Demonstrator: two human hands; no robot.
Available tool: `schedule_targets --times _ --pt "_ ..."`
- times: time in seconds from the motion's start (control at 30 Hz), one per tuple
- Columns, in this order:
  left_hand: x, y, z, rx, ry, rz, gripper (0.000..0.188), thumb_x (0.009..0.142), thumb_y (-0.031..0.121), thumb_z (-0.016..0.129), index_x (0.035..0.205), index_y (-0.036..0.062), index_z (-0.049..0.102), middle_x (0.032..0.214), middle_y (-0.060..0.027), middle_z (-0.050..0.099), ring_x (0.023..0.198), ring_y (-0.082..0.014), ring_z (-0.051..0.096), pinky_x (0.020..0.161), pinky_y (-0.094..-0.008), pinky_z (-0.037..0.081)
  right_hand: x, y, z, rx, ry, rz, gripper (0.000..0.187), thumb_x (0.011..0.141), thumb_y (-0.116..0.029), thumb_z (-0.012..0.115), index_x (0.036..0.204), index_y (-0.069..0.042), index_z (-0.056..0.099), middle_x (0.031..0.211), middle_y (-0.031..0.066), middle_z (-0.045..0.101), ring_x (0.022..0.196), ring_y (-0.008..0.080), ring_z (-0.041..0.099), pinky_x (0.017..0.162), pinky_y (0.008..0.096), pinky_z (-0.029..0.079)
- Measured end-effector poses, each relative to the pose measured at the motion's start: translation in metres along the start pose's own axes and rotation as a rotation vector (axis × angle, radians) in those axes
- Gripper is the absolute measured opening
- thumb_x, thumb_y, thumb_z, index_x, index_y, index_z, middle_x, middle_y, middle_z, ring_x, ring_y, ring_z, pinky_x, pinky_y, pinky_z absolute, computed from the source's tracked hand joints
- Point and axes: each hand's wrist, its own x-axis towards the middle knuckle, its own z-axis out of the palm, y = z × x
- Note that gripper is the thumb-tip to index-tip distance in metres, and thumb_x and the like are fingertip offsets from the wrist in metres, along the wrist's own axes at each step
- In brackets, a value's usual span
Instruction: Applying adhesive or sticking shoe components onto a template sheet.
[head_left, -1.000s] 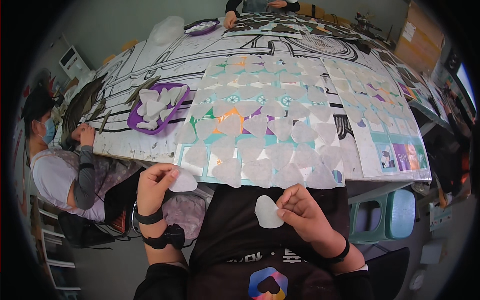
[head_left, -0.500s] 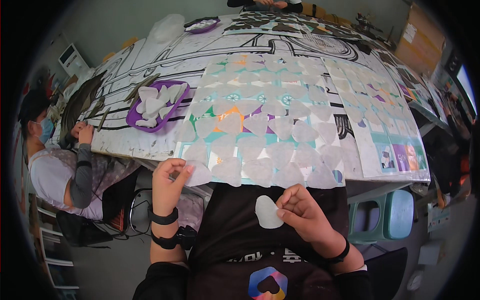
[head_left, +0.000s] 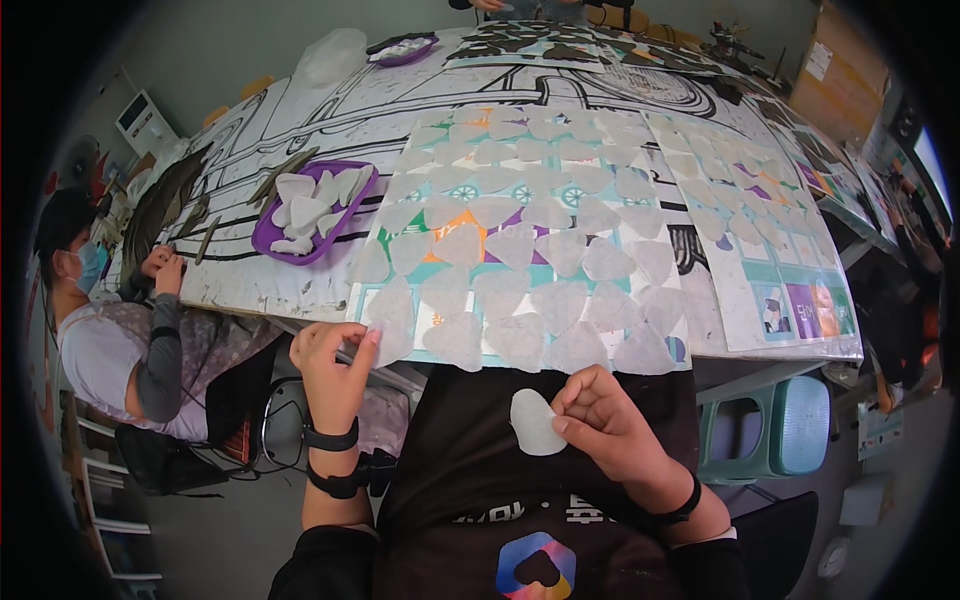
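Note:
My right hand [head_left: 610, 425] pinches a rounded, petal-shaped white fabric piece [head_left: 535, 423] above my lap, just off the table's near edge. At the near left corner of a printed sheet, my left hand [head_left: 335, 355] is closed in a pinch, thumb and fingertip meeting at the edge of a thin, whitish petal-shaped piece [head_left: 392, 340]. The sheet [head_left: 432, 270] is covered with rows of similar translucent pieces. Its coloured print shows between and through them.
A purple basket [head_left: 262, 235] of white pieces stands left of the sheet. On the right lies another printed sheet [head_left: 750, 320] bearing similar pieces. A masked person [head_left: 110, 340] works at the left, and another person's hands show at the far edge. A pale green stool [head_left: 800, 430] stands below.
My left hand has shifted slightly left, and the piece at its fingertips now lies flatter over the sheet's corner. My right hand holds its piece almost still.

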Motion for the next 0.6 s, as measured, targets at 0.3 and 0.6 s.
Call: schedule_targets --times 0.3,0.6 --pt "0.0 -0.024 0.002 -0.33 -0.047 -0.163 0.016 0.072 0.011 0.07 0.077 0.0008 0.059 0.071 -0.007 0.057 0.069 -0.018 0.053 0.066 -0.0288 0.042 0.0 -0.002 0.001 -0.012 0.008 0.014 0.02 0.085 0.004 0.05 0.099 -0.004 0.037 0.09 0.0026 0.047 0.083 0.0059 0.051 0.07 0.0203 0.04" --pt "0.002 -0.029 -0.003 -0.564 -0.175 -0.332 0.014 0.072 0.006 0.069 0.078 -0.0021 0.059 0.072 -0.0019 0.057 0.069 -0.0077 0.051 0.064 -0.0218 0.042 0.001 -0.001 0.001 -0.023 0.004 0.023 0.02 0.086 0.003 0.05 0.1 -0.004 0.037 0.09 0.0026 0.047 0.083 0.0056 0.05 0.069 0.0197 0.04"
